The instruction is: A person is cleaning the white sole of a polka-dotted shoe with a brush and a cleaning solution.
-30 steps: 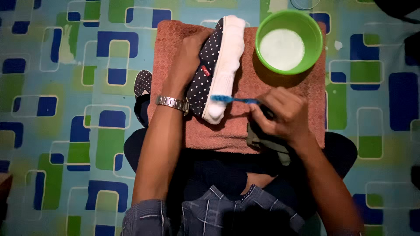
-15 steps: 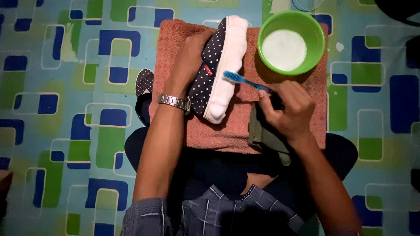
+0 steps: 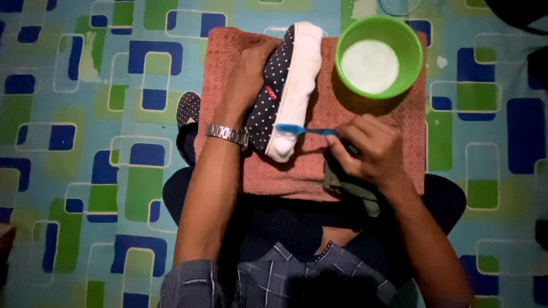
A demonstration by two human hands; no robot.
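Observation:
A dark blue polka-dot shoe with a white sole (image 3: 288, 94) lies tipped on its side on a brown towel (image 3: 365, 108). My left hand (image 3: 246, 80), with a metal watch on the wrist, grips the shoe's upper. A blue toothbrush (image 3: 302, 130) is held in my right hand (image 3: 371, 149), and its bristled head presses against the white sole near the heel end. Behind the toothbrush, a green bowl (image 3: 412, 51) of white liquid stands on the towel's far right corner.
A second polka-dot shoe (image 3: 187, 111) lies partly under the towel's left edge. A dark olive cloth (image 3: 342, 181) sits under my right hand. The floor mat (image 3: 85, 142) has blue and green rounded squares. My crossed legs are below the towel.
The toothbrush has come down from near the bowl back onto the white sole, lower toward the heel. My left hand and the shoe have stayed in place.

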